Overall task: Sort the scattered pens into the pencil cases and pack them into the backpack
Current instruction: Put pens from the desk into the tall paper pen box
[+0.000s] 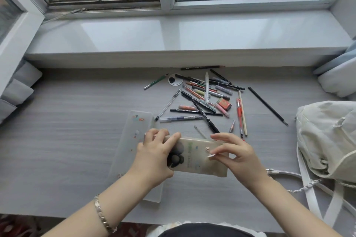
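- The desk (67, 121) carries everything. It runs under the window sill, and its near edge is by the person.
- The backpack (327, 136) slumps at the desk's right edge, with its straps trailing toward the near edge. I cannot tell whether its mouth is open.
- A translucent pencil case (133, 136) lies flat left of centre, running toward the near edge and partly under the left forearm.
- The beige pencil case (200, 158) is held between both hands near the middle of the desk, with its printed face up.
- The pens (202, 98) are still scattered in a loose heap toward the back edge, just beyond the held case and well clear of both hands.
- The left hand (154, 156) wraps the case's left end, fingers curled over the far side.
- The right hand (237, 152) hovers over the right end. Its thumb and forefinger are closed on a small pale tab (211, 156) beside a round snap, and the other fingers are spread.
- By my judgement, the case is being opened and no pen has been sorted yet. Next, the flap needs lifting free while the left hand steadies the case, and then a reach forward for the nearest pens.
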A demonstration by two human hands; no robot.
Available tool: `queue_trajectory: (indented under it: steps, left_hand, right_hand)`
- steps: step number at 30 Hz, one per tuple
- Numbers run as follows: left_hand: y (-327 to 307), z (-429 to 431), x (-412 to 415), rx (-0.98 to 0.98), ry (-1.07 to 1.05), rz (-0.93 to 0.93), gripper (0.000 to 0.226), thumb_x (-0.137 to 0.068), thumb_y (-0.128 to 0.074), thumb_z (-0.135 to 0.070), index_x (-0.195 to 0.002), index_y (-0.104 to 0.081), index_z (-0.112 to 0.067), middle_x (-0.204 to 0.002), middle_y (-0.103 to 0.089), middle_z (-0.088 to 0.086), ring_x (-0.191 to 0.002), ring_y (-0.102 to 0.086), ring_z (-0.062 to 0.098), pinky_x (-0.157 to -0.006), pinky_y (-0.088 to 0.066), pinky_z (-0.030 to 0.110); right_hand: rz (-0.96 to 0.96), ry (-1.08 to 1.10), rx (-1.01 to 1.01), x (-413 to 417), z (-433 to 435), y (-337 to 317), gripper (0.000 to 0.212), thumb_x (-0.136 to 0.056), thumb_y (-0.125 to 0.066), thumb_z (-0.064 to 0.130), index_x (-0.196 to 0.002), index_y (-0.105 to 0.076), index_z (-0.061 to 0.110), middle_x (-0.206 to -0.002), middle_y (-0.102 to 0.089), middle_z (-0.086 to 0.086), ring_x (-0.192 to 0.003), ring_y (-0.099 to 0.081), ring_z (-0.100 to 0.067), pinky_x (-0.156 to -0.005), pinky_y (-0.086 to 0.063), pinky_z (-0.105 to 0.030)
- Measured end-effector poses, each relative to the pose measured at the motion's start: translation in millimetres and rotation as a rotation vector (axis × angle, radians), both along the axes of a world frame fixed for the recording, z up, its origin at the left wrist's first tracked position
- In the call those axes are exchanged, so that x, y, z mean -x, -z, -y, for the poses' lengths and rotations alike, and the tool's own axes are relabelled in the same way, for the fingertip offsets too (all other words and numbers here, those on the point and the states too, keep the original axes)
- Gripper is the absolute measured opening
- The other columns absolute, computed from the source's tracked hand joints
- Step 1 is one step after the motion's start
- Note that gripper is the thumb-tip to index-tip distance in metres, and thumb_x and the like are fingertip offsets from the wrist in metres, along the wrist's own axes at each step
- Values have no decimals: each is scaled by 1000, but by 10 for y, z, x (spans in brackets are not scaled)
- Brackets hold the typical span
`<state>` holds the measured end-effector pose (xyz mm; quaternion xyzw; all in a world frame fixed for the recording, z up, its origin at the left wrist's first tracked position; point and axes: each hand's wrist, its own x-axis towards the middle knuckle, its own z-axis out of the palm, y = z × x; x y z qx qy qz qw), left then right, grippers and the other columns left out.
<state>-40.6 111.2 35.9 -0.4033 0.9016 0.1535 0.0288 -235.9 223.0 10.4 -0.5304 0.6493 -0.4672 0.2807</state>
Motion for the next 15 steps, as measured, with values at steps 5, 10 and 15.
queue_trajectory:
  steps: [5,10,15]
  left_hand:
    - [25,-75,37,237,43,-34,98,-16,-79,-26,-108,-45,-33,-102,-60,-1,-97,-38,24,-50,-46,35]
    - [-13,-123,85,467,81,-123,88,-27,-73,-9,-109,-47,-27,-111,-44,4,-102,-41,30,-63,-45,40]
    - [-20,-174,35,584,111,-169,74,-41,-60,-4,-111,-49,-25,-114,-45,6,-103,-43,30,-69,-42,41]
  right_hand:
    - [-46,78,98,-14,-33,35,13,-70,-72,15,-78,-70,24,-105,-63,6,-96,-60,2,-80,-44,-8]
    - [-24,144,133,-9,-39,23,13,-65,-73,8,-71,-72,20,-96,-64,27,-84,-61,5,-72,-44,-5]
    - [-16,198,147,-59,-39,-23,8,-59,-77,12,-62,-72,17,-87,-66,23,-84,-62,7,-73,-45,-3]
